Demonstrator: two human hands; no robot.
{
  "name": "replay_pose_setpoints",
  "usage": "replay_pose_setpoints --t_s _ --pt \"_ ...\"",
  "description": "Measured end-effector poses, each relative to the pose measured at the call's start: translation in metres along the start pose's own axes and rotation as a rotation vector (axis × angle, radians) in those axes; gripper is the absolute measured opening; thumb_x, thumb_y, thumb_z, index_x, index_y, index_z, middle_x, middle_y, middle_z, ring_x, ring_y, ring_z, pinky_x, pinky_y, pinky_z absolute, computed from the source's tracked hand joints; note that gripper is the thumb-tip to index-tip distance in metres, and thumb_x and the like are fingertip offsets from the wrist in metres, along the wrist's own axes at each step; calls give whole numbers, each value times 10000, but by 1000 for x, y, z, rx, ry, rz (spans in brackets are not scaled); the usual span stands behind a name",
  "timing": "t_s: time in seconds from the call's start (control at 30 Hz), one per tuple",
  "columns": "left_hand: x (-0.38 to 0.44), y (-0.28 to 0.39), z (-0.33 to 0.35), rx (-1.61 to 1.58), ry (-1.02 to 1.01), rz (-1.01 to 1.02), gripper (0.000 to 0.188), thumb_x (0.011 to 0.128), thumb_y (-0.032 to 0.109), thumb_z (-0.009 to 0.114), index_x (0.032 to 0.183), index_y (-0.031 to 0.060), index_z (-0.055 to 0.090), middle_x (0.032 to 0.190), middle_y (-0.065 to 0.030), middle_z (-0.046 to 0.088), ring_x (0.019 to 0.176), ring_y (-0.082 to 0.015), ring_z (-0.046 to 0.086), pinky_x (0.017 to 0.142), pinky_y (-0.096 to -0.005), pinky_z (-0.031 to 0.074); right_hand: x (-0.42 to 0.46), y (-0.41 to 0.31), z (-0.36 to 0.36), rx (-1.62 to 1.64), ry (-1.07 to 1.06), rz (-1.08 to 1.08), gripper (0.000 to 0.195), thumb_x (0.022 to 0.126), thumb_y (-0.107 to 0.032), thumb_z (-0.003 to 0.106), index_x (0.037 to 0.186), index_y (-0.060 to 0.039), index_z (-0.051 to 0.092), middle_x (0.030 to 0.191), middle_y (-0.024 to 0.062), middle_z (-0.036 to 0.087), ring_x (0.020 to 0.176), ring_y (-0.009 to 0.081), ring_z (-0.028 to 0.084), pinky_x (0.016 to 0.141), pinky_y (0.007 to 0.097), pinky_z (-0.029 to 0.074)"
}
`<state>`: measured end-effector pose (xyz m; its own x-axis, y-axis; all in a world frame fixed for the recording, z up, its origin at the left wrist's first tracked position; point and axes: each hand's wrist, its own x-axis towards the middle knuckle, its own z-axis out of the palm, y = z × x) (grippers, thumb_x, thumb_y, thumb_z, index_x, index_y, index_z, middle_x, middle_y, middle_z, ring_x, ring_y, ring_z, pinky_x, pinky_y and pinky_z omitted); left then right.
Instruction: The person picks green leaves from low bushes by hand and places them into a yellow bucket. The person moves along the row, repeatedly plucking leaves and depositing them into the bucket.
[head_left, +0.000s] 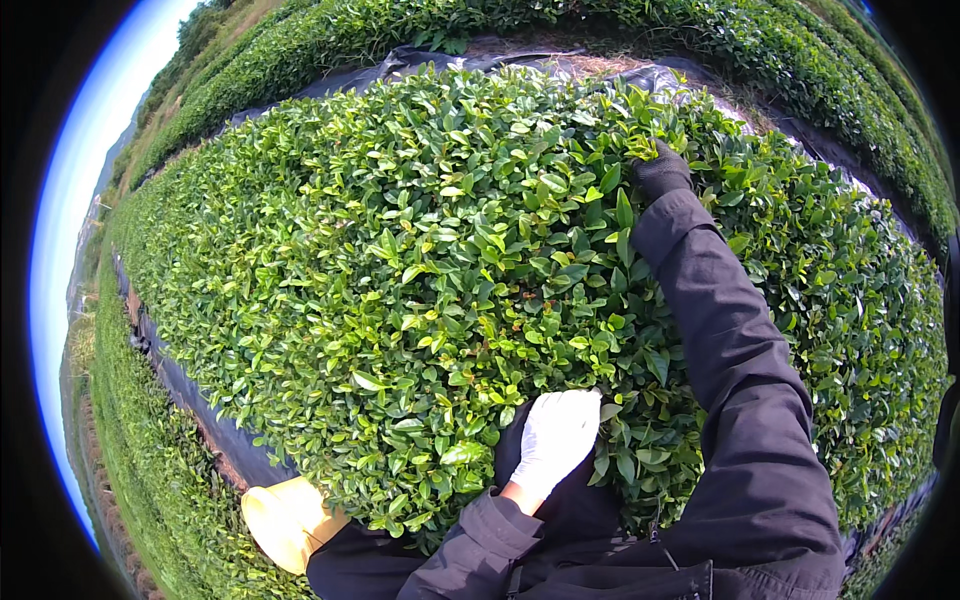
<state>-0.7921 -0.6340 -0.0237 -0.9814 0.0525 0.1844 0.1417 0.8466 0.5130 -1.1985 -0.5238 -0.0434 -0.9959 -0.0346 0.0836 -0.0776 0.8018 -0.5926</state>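
Note:
A broad, dense tea hedge (420, 262) spreads before me, dark green below with paler young leaves on top. My right hand (660, 171), in a dark knit glove, reaches to its far side. The fingers close around a yellow-green tea shoot (642, 148) there, and foliage covers part of them. Near my body, my left hand (559, 433) wears a white glove bright with glare. It rests over my dark trouser leg at the hedge's near edge, its back upward and fingers curled under. Whatever lies beneath those fingers is hidden.
A pale yellow container (289, 521), perhaps a bucket, is beside my leg at lower left. Black ground sheeting (225, 431) lines the strip left of the hedge. More sheeting (405, 61) lies beyond it, before another hedge row (825, 82).

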Motion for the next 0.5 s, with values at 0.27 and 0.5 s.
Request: replay_pose_setpoints --t_s 0.27,0.5 --pt "2 2 -1 -14 61 21 168 916 143 517 820 50 619 689 -122 582 652 -309 584 600 -399 448 -83 47 2 1427 -648 490 248 836 -198 694 1070 -133 641 898 93 682 752 214 643 658 362 528" --pt "4 4 2 -13 3 7 166 910 153 527 816 50 617 691 -122 576 655 -313 577 603 -406 441 -136 47 -73 1631 -284 518 157 855 -127 700 979 -133 604 788 4 608 634 115 560 564 266 487"
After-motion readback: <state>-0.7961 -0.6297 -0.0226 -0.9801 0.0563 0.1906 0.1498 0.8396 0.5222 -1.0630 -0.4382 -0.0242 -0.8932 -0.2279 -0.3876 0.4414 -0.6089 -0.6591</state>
